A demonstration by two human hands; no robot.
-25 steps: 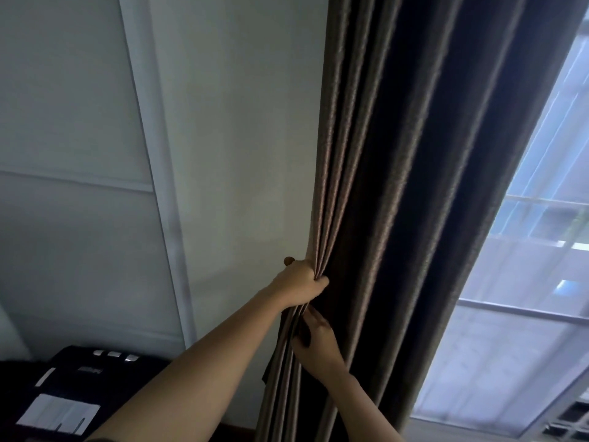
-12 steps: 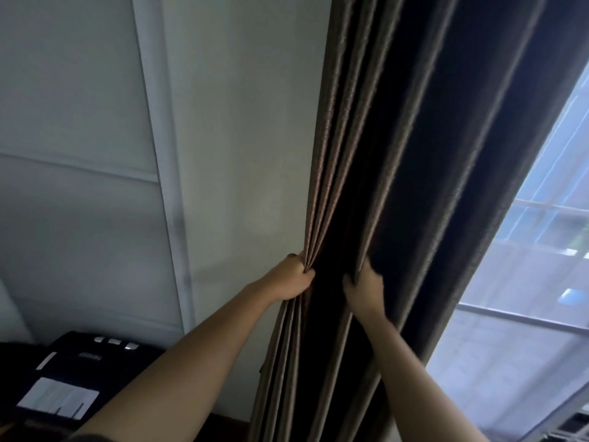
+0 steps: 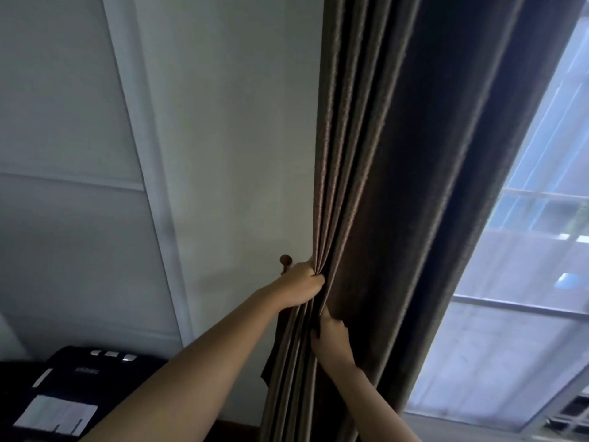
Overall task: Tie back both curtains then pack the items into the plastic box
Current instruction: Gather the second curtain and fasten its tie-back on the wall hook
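Because the curtain (image 3: 382, 186) is only hand-held, with no tie-back band clearly in view, the gathered bundle could spring open again. Just below centre, near six o'clock, a small wooden wall knob (image 3: 285, 260) sticks out of the pale wall beside the left hand (image 3: 302, 283) (touching it or just behind it, I cannot tell which). That hand's fingers (image 3: 315, 280) are clamped tight round the gathered pleats. If this grip loosens before anything is looped to the knob, the heavy folds would likely slide free and fan back toward the glass. A dark flap hangs below the left hand; whether it is a tie-back is unclear.

Lower, between five and six o'clock, the right hand (image 3: 331, 341) has its fingers curled round one loose fold beside the bundle. Tugging hard here could drag pleats out of the upper hand, or strain the fabric's hanging at the top, which is out of view. At three o'clock the window (image 3: 526, 314) shows bright, uncovered glass.

No plastic box shows anywhere, nor any items to pack. At eight o'clock sits a dark machine (image 3: 63, 387) with pale buttons and a white sheet on top. Whether it holds anything cannot be seen.
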